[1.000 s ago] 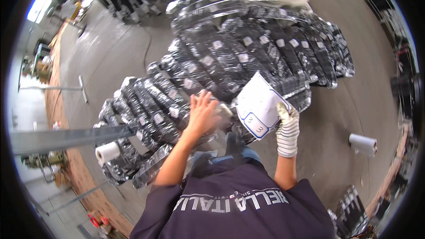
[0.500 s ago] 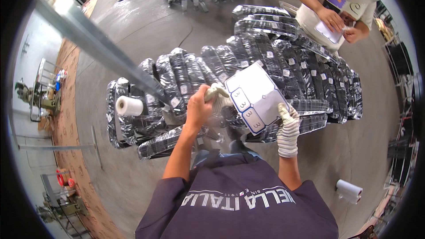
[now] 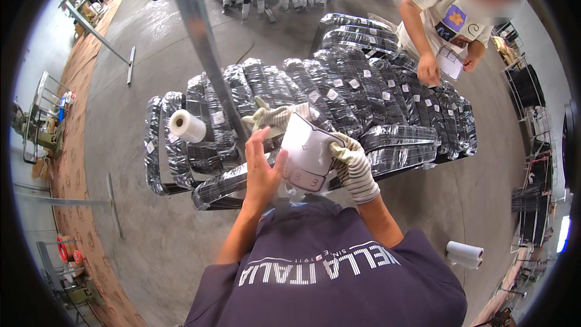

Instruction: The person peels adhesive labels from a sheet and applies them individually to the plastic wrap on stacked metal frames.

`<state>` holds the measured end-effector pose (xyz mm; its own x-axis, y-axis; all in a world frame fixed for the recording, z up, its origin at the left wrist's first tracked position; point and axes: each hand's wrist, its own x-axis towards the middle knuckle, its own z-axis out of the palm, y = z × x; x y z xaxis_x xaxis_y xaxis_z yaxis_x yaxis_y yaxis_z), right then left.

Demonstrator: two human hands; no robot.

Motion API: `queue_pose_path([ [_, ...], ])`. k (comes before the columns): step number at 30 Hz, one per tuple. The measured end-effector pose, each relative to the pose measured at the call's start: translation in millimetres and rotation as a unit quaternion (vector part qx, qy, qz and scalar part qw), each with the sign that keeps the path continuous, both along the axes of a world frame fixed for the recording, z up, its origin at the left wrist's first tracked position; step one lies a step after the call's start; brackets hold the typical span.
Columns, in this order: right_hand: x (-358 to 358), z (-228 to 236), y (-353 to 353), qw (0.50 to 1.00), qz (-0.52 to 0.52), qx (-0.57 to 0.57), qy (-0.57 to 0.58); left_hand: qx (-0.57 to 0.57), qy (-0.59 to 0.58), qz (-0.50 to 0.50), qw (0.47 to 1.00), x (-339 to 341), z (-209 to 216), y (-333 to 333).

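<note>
My right hand [image 3: 356, 171], in a striped knit glove, grips the right edge of a white label sheet [image 3: 305, 150] with dark-outlined boxes along its lower part. The sheet is tilted in front of my body. My bare left hand [image 3: 262, 169] is at the sheet's left edge, thumb beside it and fingers apart. Just beyond those fingers is a loose striped glove [image 3: 279, 115], partly behind the sheet; whether it rests on the bundles is unclear. Beneath are rows of black pieces wrapped in clear film [image 3: 342, 106], many with small white labels.
A grey metal post [image 3: 209, 54] rises just beyond my left hand. A roll of clear film [image 3: 187, 126] lies on the bundles at left; more white rolls [image 3: 465, 254] lie on the floor at right. Across the bundles, a co-worker [image 3: 448, 15] holds a similar sheet, one hand down at the bundles.
The label sheet has come left and nearer my body, turning. My left hand, earlier holding the loose glove, is now at the sheet's edge. The co-worker's one hand has lowered to the bundles.
</note>
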<state>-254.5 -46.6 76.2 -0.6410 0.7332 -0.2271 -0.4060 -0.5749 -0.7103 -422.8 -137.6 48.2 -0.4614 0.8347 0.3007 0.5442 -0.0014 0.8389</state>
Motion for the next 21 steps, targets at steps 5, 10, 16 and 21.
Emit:
queue_pose_path([
  [5,-11.9,-14.3,-16.0,0.996,0.026,-0.028,0.084,-0.061,-0.586,-0.088,0.803,-43.9,-30.7,-31.5],
  [10,-14.5,-19.6,-26.1,1.000,0.021,0.008,-0.007,0.041,-0.715,-0.136,0.685,-57.4,-47.9,-60.7],
  [16,-25.0,-22.3,-47.1,0.728,-0.172,0.487,-0.451,0.039,-0.495,-0.043,0.867,-60.6,-22.1,-85.8],
  [21,-66.2,20.1,-91.3,0.673,-0.104,0.632,-0.371,0.078,-0.408,-0.052,0.908,-49.8,-8.6,-96.2],
])
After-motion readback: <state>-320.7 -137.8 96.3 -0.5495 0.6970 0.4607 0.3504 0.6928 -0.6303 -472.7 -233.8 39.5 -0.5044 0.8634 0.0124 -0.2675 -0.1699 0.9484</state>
